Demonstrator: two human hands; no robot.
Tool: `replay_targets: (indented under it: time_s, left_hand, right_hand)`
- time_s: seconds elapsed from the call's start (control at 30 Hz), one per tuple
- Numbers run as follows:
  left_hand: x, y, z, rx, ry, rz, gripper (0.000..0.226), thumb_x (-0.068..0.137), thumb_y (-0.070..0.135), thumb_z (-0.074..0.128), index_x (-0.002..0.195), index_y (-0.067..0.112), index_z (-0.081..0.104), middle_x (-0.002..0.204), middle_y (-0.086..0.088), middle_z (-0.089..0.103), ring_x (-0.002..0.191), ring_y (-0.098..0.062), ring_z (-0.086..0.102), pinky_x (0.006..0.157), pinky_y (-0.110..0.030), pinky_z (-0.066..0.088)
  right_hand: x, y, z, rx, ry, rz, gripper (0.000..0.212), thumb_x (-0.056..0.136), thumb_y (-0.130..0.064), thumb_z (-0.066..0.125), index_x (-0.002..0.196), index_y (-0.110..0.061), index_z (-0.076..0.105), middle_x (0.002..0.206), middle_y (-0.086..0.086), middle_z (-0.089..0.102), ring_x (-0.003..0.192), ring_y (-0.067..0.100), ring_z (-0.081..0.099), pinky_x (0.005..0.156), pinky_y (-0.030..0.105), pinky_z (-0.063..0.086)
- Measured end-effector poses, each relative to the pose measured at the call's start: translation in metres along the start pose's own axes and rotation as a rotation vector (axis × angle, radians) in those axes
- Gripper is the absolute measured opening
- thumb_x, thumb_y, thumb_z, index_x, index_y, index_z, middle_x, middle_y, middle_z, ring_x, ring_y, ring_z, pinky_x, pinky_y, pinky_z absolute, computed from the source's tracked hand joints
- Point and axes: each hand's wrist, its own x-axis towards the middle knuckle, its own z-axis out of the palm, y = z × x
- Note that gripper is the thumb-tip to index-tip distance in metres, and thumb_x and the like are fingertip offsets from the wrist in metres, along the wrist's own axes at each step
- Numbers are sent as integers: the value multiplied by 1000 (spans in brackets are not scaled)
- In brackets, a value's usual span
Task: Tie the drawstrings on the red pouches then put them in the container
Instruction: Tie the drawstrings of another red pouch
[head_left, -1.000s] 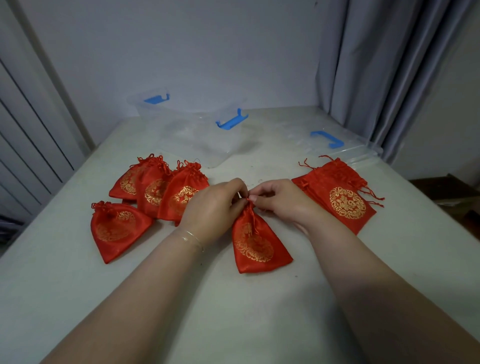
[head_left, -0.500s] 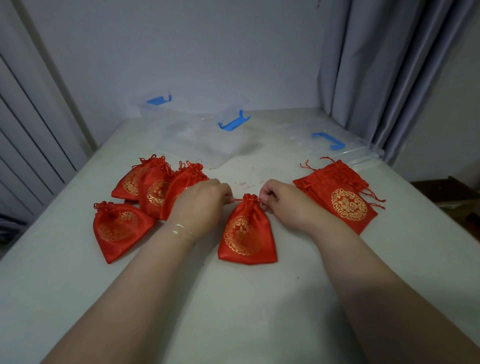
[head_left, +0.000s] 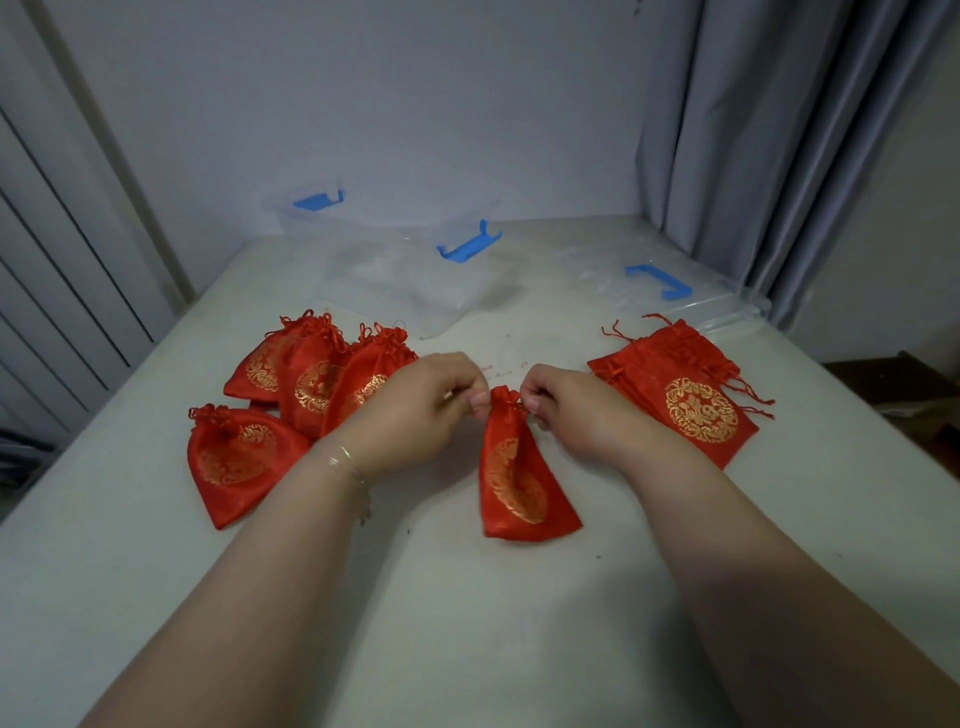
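Four cinched pouches (head_left: 244, 457) sit at the table's (head_left: 130, 597) nine o'clock side, necks gathered and cords bunched at the top: one lies alone nearest the left edge, three overlap just behind it toward eleven o'clock. Judged by their closed mouths, these look tied, though none has reached the container (head_left: 395, 270), which stands open and apparently without pouches at twelve o'clock, its blue latches raised.

At centre, a person works on a fifth pouch (head_left: 519, 478). The left hand (head_left: 415, 415), a thin bracelet (head_left: 348, 462) on its wrist, has its fingers curled and pinches the drawstring on the left of the neck. The right hand (head_left: 576, 410) mirrors it, fingertips pinching the cord on the right of the neck. The mouth of the pouch is drawn tight between them and the body lies flat on the table, pointing toward six o'clock. Whether a knot is formed yet cannot be told; the cords are hidden inside the fingers.

At three o'clock lies a flat stack (head_left: 680, 400) of pouches with mouths wide and loose strings trailing off the right edge; these appear untied. How many are in the stack cannot be counted. Behind it, at two o'clock, rests a clear lid (head_left: 691, 296) with a blue handle.

By this reckoning the job is partway done: several pouches closed, one in hand, a stack waiting, and all the loading into the container yet to begin.
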Motion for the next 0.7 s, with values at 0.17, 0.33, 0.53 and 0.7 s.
replay_targets:
  time_s: [0.17,0.33,0.53,0.7]
  left_hand:
    - [1,1,8,-121,-102,-21,24,95,19,51,76,26,62,104,14,69,103,-5,56,94,-19,40]
    - [1,13,8,-447,33,-264,30,97,22,51,72,10,63,46,16,50,40,2,38,44,-12,31]
    - [2,2,6,-614,36,-418,7,84,17,67,85,12,72,71,4,71,66,0,62,64,-13,48]
    - [4,-3,9,-649,170,-465,13,80,3,70,93,3,71,84,-17,68,76,-20,61,75,-26,52]
  right_hand:
    - [-2,-1,3,-89,-17,-34,13,91,-13,46,88,-25,49,93,1,61,88,22,55,65,30,34]
    - [1,-8,4,165,-54,-92,11,98,-12,37,92,-17,46,82,-6,49,72,7,45,59,13,34]
    - [-1,-14,13,205,65,-152,13,100,-25,39,88,-26,44,101,-2,48,87,10,48,78,28,40]
    - [-5,-23,8,160,163,-251,11,96,-25,49,85,-24,51,96,-4,52,91,12,54,83,30,43]
